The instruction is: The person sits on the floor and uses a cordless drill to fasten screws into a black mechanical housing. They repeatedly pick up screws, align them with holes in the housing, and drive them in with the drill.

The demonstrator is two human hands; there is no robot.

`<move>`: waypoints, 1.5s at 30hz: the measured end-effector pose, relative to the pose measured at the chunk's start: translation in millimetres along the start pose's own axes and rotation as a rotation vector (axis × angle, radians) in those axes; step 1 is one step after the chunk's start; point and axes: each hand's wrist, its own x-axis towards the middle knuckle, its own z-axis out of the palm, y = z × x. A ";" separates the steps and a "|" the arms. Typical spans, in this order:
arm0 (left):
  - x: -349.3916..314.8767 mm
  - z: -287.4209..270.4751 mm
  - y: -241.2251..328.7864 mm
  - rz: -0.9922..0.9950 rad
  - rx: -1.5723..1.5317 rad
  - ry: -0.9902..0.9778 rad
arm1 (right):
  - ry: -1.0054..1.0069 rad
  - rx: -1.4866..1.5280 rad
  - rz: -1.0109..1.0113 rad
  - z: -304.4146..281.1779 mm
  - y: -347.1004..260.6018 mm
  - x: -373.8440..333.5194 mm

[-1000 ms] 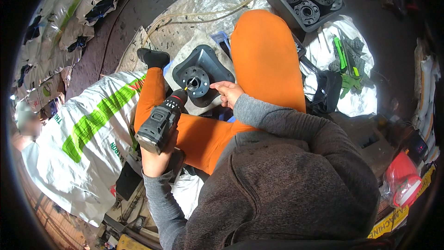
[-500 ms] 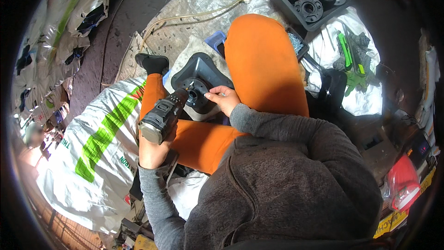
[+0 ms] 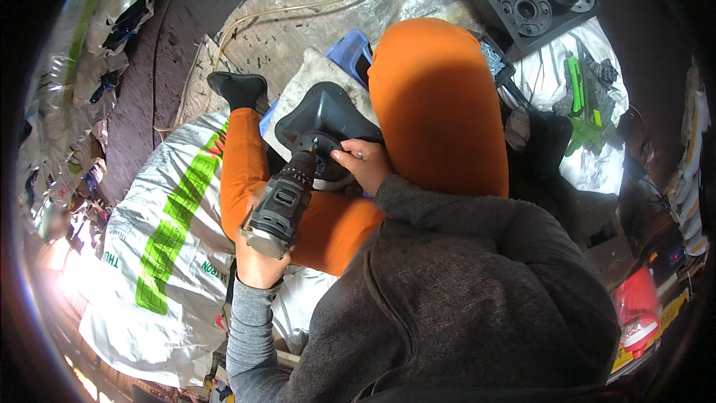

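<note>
My left hand [image 3: 259, 265] is closed round the grip of a dark grey cordless drill [image 3: 279, 205]. The drill slants away from me, its bit over the round black flange [image 3: 326, 142] at the near end of a flared black plastic part [image 3: 328, 108]. Whether the bit touches a screw there is too small to tell. At the flange's right edge is my right hand [image 3: 368, 166], thumb and fingers pinched together. Something small and shiny shows among those fingers, its kind unclear. The black part rests on a whitish cloth pad [image 3: 304, 78] between my orange-clad legs.
A grey crate [image 3: 481, 11] of round black flanges stands at the far right. Near it are a tray of small metal pieces [image 3: 492, 60] and green-black gloves [image 3: 585, 123]. A blue plastic container [image 3: 349, 56] lies beyond the pad; a hose [image 3: 298, 9] crosses the sheet. White sacking [image 3: 186, 231] spreads left.
My left hand and the drill have shifted slightly right and nearer, the bit still at the flange. My right hand keeps its pinch beside it. The whole view has shifted a little.
</note>
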 end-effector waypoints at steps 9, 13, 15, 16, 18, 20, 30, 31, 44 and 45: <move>-5.1 6.6 -19.4 0.160 0.114 0.109 | -0.062 -0.070 -0.102 -9.0 0.7 1.4; -24.9 23.9 -11.1 -0.142 -0.195 0.171 | 0.090 -0.298 -0.152 -8.7 11.0 14.6; -47.0 37.5 -6.1 0.188 -0.108 0.300 | 0.072 -0.397 -0.154 -13.2 16.9 23.2; -62.0 43.6 -5.1 0.264 -0.050 0.309 | 0.072 -0.413 -0.183 -14.9 18.9 26.8; -94.1 66.4 -3.8 0.211 -0.132 0.350 | 0.068 -0.443 -0.183 -16.9 18.1 32.3; -117.6 95.6 -8.4 -0.010 -0.195 0.276 | 0.098 -0.429 -0.160 -19.6 10.8 29.7; -171.8 141.8 -70.4 0.002 -1.040 0.766 | -0.443 0.036 -0.030 21.4 -62.5 -103.3; -175.0 129.1 -72.3 -0.067 -1.140 0.720 | -0.542 0.008 -0.012 37.7 -65.0 -116.0; -359.8 184.1 -199.2 -0.514 -0.350 0.910 | -0.425 -0.110 0.123 33.5 -75.8 -115.2; -338.2 208.4 -221.7 -0.688 -0.220 0.922 | -0.423 -0.113 0.106 23.6 -82.8 -109.6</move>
